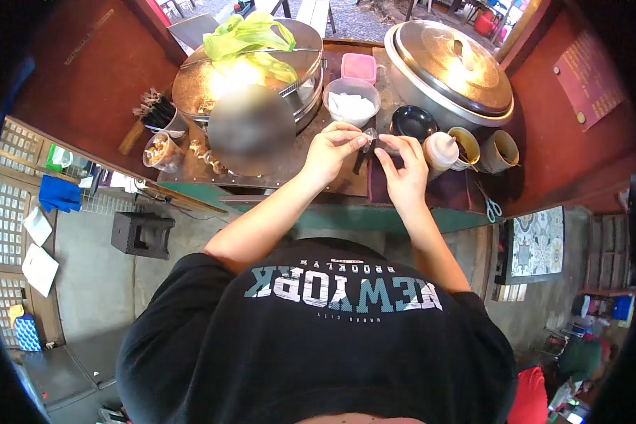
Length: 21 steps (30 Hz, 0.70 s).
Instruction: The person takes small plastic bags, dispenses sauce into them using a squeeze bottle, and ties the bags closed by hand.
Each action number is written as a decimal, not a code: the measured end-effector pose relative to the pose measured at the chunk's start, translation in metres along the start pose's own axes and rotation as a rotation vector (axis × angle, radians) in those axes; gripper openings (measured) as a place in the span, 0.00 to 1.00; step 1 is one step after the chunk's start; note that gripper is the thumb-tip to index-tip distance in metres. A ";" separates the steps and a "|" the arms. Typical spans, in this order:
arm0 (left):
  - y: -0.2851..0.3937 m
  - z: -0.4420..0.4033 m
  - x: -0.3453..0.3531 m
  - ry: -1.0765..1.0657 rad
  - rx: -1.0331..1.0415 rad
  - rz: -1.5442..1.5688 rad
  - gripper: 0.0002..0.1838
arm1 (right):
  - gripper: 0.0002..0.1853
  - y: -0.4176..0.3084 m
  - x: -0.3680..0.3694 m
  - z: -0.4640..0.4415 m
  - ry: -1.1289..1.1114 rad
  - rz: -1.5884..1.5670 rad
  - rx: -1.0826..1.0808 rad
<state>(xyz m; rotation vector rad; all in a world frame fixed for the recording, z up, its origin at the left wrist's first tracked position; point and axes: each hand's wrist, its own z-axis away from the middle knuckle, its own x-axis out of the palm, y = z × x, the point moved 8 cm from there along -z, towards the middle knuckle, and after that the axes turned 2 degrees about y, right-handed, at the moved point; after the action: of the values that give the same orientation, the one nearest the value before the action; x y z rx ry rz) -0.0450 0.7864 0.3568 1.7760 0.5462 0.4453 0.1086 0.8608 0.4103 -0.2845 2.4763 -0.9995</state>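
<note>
My left hand (332,152) pinches a small piece of clear plastic (370,134), perhaps a little bag, between thumb and fingertips. From the other side my right hand (405,168) meets it with its fingertips, thumb and forefinger bent towards the plastic. Both hands are over the counter's near part. A dark, narrow thing (361,162) lies just below them. Right behind is a translucent bowl (361,86) with white contents. A black bowl (414,122) and a squeeze bottle (442,150) stand close to my right hand.
A large lidded pot (454,67) stands back right, beside two containers of sauce (464,147) (501,150). Scissors (489,203) lie at the right edge. On the left are a round metal steamer (307,106), a green plastic bag (244,35), skewered food and a cup (162,152). A pink box (360,67) sits behind.
</note>
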 end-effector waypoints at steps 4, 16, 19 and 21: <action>-0.010 -0.001 -0.008 0.059 0.049 -0.039 0.10 | 0.08 0.001 0.015 -0.008 0.014 0.047 -0.038; 0.025 0.002 -0.020 -0.020 0.143 -0.307 0.10 | 0.05 -0.005 0.049 -0.027 -0.181 0.017 -0.100; 0.034 -0.006 -0.023 -0.017 0.134 -0.275 0.09 | 0.05 -0.003 0.051 -0.028 -0.215 -0.054 -0.060; 0.034 -0.011 -0.026 -0.019 0.075 -0.370 0.08 | 0.07 0.009 0.052 -0.026 -0.214 -0.167 0.100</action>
<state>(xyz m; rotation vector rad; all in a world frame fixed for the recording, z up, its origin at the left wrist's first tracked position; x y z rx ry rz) -0.0678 0.7723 0.3921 1.6996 0.8675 0.1518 0.0504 0.8646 0.4035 -0.5441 2.2306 -1.0951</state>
